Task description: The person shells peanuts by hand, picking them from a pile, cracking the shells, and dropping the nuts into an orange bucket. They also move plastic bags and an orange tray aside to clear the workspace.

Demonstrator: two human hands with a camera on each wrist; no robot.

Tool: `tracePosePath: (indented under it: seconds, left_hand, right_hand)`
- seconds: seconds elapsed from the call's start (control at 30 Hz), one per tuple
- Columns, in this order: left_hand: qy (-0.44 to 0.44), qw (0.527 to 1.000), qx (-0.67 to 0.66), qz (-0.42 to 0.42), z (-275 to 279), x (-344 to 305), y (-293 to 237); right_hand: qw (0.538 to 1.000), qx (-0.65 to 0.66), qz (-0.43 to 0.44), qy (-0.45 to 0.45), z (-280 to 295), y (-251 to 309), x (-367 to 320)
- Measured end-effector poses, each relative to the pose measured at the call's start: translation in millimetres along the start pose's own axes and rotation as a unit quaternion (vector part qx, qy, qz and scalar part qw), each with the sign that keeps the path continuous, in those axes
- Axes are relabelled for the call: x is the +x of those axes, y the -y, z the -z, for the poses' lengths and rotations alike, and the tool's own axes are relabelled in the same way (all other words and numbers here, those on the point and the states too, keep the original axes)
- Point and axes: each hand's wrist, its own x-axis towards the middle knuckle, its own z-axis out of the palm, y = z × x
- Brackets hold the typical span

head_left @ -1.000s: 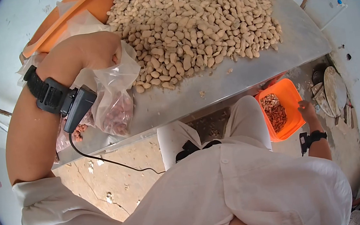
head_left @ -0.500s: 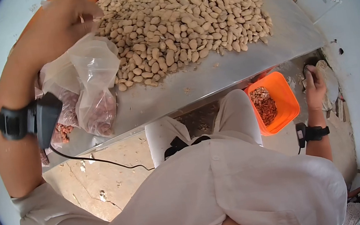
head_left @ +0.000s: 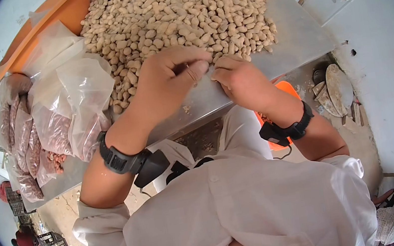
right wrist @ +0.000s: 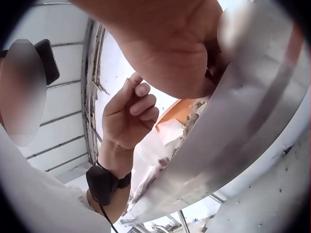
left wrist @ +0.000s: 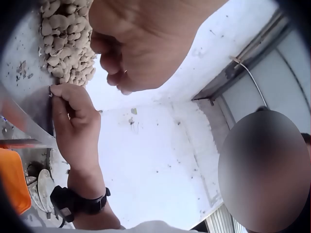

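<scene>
A white shirt point(head_left: 249, 206) fills the bottom of the frame. Above it, at centre, the left hand point(head_left: 168, 76) and right hand point(head_left: 240, 80) sit close together at the near edge of the peanuts point(head_left: 181, 9). Both have curled fingers, and I cannot tell whether either pinches a nut. The pile lies top centre on the metal table point(head_left: 296, 38). Plastic bags point(head_left: 68, 106) lie at left, with an orange basin point(head_left: 49, 20) beyond them at upper left.

White wall point(head_left: 382, 46), dusty, perhaps concrete floor point(head_left: 64, 217)
</scene>
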Motion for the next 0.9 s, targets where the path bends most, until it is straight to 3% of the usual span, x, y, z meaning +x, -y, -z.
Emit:
tracePosePath:
  seconds: [0.2,0.3,0.4,0.57,0.67,0.77,0.9]
  left_hand:
    - [-0.079,0.994,-0.074,-0.026,0,26,42]
    - [-0.096,0.995,-0.016,-0.014,-3,25,48]
    - [-0.134,0.986,-0.059,-0.083,-4,22,50]
    - [-0.135,0.987,-0.058,-0.068,3,16,50]
    - [-0.122,0.991,-0.051,-0.034,2,13,44]
    - [-0.12,0.991,-0.049,-0.039,0,12,43]
    - [-0.136,0.985,-0.058,-0.09,-4,15,47]
  right_hand:
    - [1.0,0.015,-0.018,0.011,6,1,0]
    - [0.999,0.018,-0.024,0.039,12,2,1]
    - [0.997,0.036,-0.021,0.064,23,7,1]
    - [0.987,0.096,-0.057,0.112,44,5,-15]
    - [0.994,0.056,-0.03,0.09,44,-3,-29]
    - [0.993,0.047,-0.063,0.092,53,-7,-46]
    - [0.965,-0.013,-0.2,0.167,91,-24,-70]
